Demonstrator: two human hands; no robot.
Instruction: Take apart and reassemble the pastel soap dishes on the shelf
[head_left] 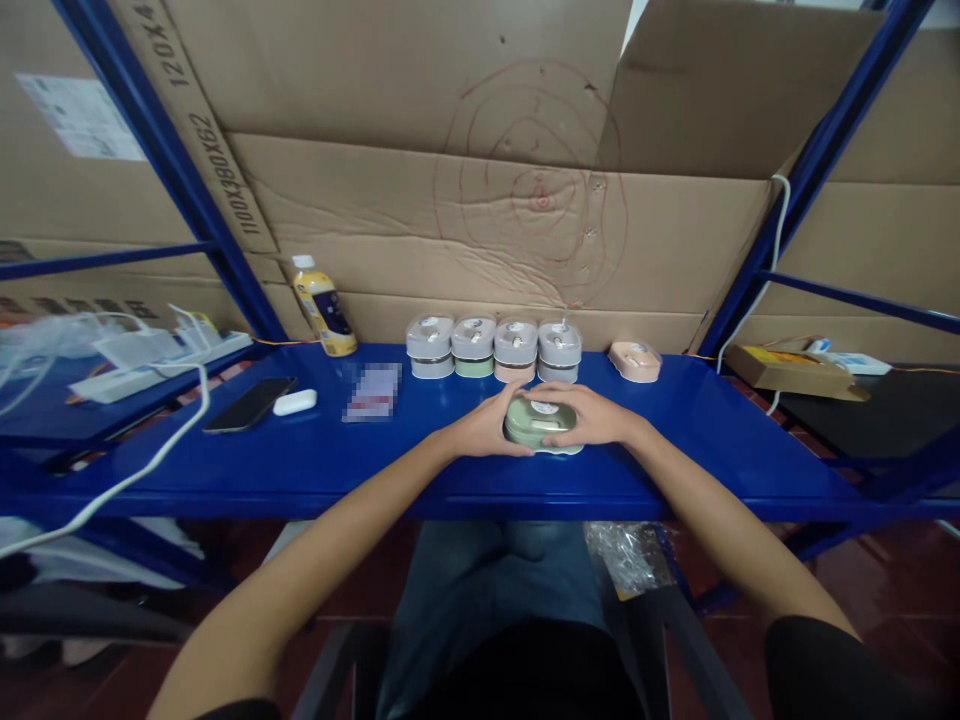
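Note:
A green lidded box (527,420) with a clear-looking top and a round white sticker rests at the front part of the blue table (420,470). My left hand (486,425) is curled around its left side, fingers over the far edge. From the right, my right hand (596,415) grips the same box, with the thumb on its front face and the fingers along the back. A pale edge shows under the box; I cannot make out what it is. Just behind stands a row of several similar lidded boxes (474,345) in grey, green and pink.
A low pink box (636,362) sits at the back right. Leftward are a yellow drink bottle (326,310), a blurred-out packet (373,392), a white earphone case (295,402) and a black phone (250,405). A white cable (176,440) crosses the left edge. Cardboard (360,200) walls the back.

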